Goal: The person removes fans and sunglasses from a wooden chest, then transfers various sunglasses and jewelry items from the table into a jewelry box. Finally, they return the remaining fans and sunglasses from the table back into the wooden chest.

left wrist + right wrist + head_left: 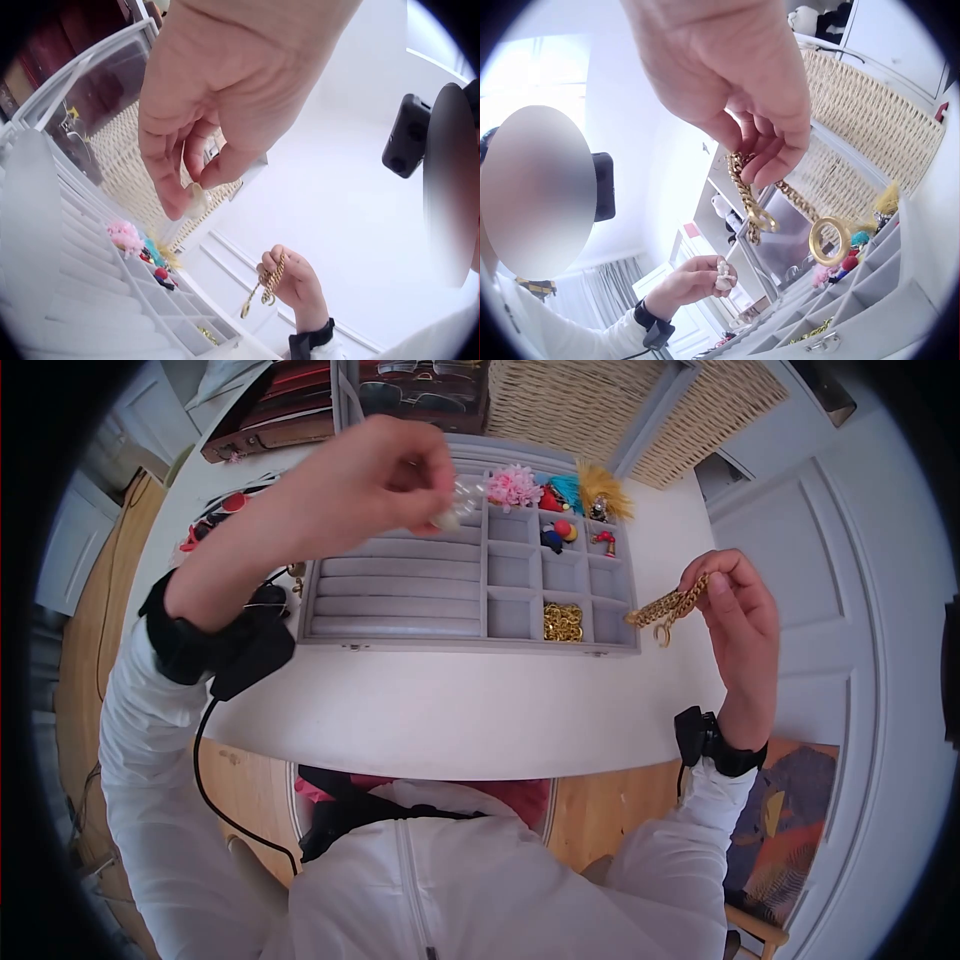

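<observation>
Over the back of the grey jewellery box [400, 645], my left hand [375, 480] pinches a small whitish, partly see-through ornament [462, 500] between thumb and fingers. In the left wrist view it shows as a cream piece [196, 202] at the fingertips; its exact kind I cannot tell. Off the box's right side, my right hand [738, 610] pinches a gold chain [680, 603]. The chain dangles doubled from the fingers, with a large gold ring [830, 241] at one end. Another gold chain [563, 622] lies heaped in a front compartment.
Padded ring rows [400, 588] fill the box's left side. Compartments at right hold a pink flower [514, 486], a yellow tassel [603, 488] and colourful beaded pieces [558, 534]. Behind stand a sunglasses case [415, 395] and a woven basket [570, 400]. Red-framed glasses [225, 508] lie at left.
</observation>
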`<act>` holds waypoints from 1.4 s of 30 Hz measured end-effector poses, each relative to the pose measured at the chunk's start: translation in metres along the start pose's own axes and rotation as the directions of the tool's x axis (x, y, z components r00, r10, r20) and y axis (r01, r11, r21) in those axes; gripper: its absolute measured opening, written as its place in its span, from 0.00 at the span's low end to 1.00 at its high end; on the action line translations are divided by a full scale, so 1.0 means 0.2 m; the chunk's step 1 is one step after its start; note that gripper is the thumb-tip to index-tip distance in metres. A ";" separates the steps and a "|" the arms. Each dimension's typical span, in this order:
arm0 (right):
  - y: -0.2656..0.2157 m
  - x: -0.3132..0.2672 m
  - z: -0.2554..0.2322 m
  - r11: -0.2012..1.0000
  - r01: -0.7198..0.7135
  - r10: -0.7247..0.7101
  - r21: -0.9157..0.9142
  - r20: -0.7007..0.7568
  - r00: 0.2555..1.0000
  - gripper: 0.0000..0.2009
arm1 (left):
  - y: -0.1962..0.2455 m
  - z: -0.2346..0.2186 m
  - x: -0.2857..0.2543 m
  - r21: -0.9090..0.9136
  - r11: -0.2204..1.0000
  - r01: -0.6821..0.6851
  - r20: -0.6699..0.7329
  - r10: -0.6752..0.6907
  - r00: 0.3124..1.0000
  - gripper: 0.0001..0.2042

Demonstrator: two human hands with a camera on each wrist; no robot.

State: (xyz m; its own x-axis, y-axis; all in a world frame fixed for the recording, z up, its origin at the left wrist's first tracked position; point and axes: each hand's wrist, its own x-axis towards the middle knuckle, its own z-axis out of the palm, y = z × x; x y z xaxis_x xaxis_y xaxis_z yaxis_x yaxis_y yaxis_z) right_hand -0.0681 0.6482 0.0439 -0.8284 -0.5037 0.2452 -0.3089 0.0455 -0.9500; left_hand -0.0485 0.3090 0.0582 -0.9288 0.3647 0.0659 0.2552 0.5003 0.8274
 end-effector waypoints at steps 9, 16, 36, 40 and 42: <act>0.18 -0.03 0.00 0.937 -0.234 0.285 -0.260 0.183 0.941 0.03 | -0.01 0.15 0.19 0.211 0.977 -0.011 0.102 -0.011 0.995 0.02; 0.13 0.01 0.05 0.884 -0.087 0.141 -0.459 0.083 0.987 0.07 | -0.05 0.20 0.35 0.468 0.882 -0.050 0.049 0.031 0.998 0.07; -0.22 0.30 0.32 0.858 0.212 -0.073 -0.468 0.297 0.952 0.10 | -0.73 -0.44 0.11 0.733 0.654 0.185 -0.166 -0.092 0.982 0.16; -0.23 0.43 0.32 0.869 0.210 -0.106 -0.448 0.245 0.964 0.08 | -0.71 -0.40 0.13 0.798 0.540 0.269 -0.163 -0.236 0.958 0.13; -0.23 0.48 0.31 0.883 0.191 -0.123 -0.428 0.181 0.976 0.07 | -0.66 -0.42 0.11 0.774 0.584 0.245 -0.143 -0.216 0.966 0.13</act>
State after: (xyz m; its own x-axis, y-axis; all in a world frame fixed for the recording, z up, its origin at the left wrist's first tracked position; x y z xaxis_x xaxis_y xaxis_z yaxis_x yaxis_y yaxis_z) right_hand -0.1033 0.5444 0.0993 -0.6858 -0.6531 0.3211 -0.6310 0.3136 -0.7096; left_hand -0.1245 0.1851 -0.0034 -0.9906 0.1321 -0.0358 0.1295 0.9893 0.0676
